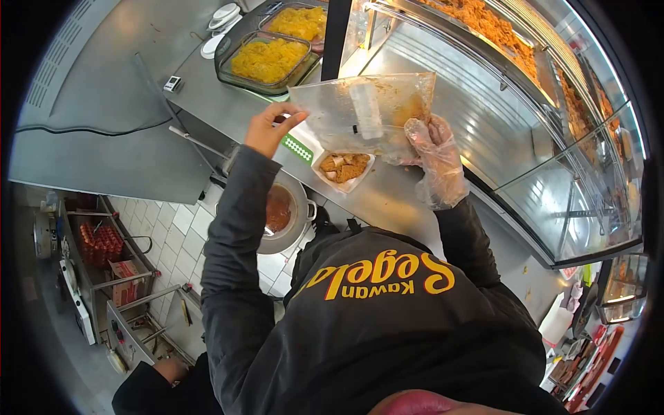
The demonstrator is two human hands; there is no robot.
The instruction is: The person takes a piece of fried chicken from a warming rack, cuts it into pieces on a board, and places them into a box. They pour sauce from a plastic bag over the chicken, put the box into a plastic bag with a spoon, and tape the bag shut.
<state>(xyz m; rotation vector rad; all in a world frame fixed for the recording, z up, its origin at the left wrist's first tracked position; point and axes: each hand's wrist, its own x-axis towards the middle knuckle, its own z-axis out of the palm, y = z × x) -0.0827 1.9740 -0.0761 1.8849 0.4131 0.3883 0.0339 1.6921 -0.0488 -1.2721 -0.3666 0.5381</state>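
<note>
You hold a clear plastic bag (363,111) up above the steel surface (207,97), your bare left hand (268,131) pinching one corner and your gloved right hand (436,155) grasping the other, directly over the small tray of fried pieces (344,168). The step looks like opening the bag for filling; next you'd need the mouth spread wide. Trays of yellow food (270,59) sit beside a glass display case (553,159).

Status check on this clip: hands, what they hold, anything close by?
Left hand bare, pinching the plastic bag at its corner. Right hand gloved, gripping the bag's other side. Bag held up over the small tray of fried pieces on the steel counter.
</note>
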